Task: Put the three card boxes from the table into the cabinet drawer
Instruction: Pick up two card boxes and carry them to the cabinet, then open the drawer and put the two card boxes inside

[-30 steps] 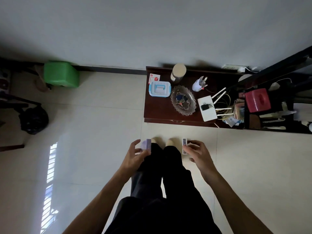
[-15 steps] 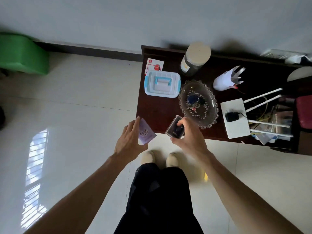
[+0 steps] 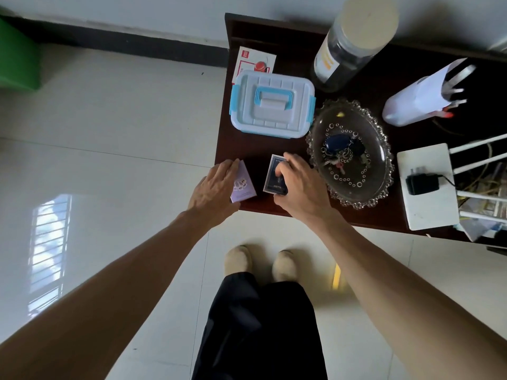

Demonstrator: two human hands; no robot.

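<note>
A lilac card box (image 3: pixel 243 184) lies at the front left of the dark wooden cabinet top (image 3: pixel 247 149), with my left hand (image 3: pixel 212 192) resting along its left side and fingers on it. Just to its right a dark blue card box (image 3: pixel 273 171) lies flat, and my right hand (image 3: pixel 297 185) grips its right edge and front corner. A red-and-white card box (image 3: pixel 253 63) lies at the back left, partly under the plastic case. No drawer is visible.
A white case with blue handle and latches (image 3: pixel 271 104) sits behind the boxes. A glass dish with keys (image 3: pixel 349 154) is close to my right hand. A tall jar (image 3: pixel 348 42), white holder (image 3: pixel 419 97), router (image 3: pixel 426 186) and green bin (image 3: pixel 16 58) stand around.
I have stepped up to the cabinet. Both hands carried the lilac and dark blue boxes forward and lowered them onto the cabinet top's front edge.
</note>
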